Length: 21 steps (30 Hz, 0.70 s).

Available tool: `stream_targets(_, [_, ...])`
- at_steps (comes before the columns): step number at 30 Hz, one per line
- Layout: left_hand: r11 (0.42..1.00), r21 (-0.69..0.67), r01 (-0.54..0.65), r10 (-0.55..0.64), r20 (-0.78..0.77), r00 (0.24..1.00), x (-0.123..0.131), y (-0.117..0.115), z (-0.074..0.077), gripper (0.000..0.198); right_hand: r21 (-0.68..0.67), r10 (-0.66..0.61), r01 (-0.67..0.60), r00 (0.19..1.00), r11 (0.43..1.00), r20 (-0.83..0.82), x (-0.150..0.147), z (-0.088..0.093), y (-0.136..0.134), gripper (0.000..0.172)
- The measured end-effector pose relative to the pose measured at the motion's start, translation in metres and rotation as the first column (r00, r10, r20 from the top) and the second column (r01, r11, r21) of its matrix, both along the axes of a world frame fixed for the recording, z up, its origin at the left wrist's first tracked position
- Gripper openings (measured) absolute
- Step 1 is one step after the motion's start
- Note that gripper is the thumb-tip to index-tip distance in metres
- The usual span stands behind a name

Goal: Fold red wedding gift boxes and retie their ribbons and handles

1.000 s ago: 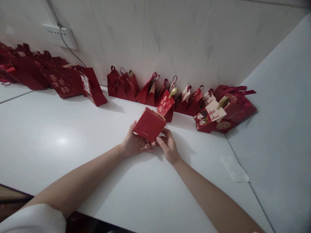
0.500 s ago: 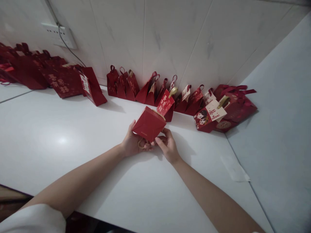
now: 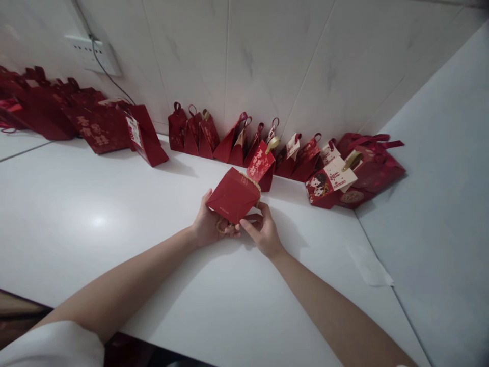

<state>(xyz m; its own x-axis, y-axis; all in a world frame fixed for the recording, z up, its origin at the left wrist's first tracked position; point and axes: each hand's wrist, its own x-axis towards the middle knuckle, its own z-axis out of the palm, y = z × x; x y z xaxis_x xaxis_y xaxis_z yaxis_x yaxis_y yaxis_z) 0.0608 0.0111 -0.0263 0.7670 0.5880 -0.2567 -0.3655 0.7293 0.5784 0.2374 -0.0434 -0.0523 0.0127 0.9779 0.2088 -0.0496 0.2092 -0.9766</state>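
Both my hands hold a small red paper gift bag (image 3: 232, 195) with gold cord handles, tilted over the white counter (image 3: 114, 224). My left hand (image 3: 208, 224) grips it from below on the left, fingers curled around the cord. My right hand (image 3: 262, 229) pinches its lower right corner, thumb and fingers closed on the edge.
A row of small red gift bags (image 3: 237, 142) leans against the tiled wall. Larger red bags (image 3: 95, 127) stand at the far left under a wall socket (image 3: 95, 53) with a cable. Red boxes with ribbons (image 3: 362, 168) sit in the corner. A scrap of white paper (image 3: 369, 265) lies at right.
The bag has shifted slightly left and tilted a little in my hands; my right fingers have slid along its lower edge.
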Motion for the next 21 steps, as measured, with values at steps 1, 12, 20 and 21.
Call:
stream_targets(1, [1.000, 0.003, 0.006, -0.006, 0.003, 1.000, 0.0000, 0.0001, -0.0006, 0.096, 0.000, -0.006, 0.006, 1.000, 1.000, 0.003, 0.0001, -0.0002, 0.0001, 0.053])
stream_targets(12, [0.999, 0.028, 0.015, -0.015, -0.003, 1.000, -0.0014, 0.0006, -0.0011, 0.098, 0.004, 0.008, -0.008, 1.000, 1.000, -0.010, 0.0004, -0.0031, 0.0012, 0.050])
stream_targets(20, [0.998, 0.050, 0.031, -0.030, -0.014, 0.999, -0.0007, 0.0016, -0.0026, 0.100, -0.009, 0.034, -0.034, 0.999, 0.999, -0.008, 0.0002, 0.0014, -0.0008, 0.049])
stream_targets(21, [0.998, 0.054, 0.031, -0.031, -0.007, 1.000, -0.0008, 0.0015, -0.0028, 0.099, -0.007, 0.035, -0.035, 0.999, 0.999, -0.005, 0.0002, 0.0021, -0.0011, 0.049])
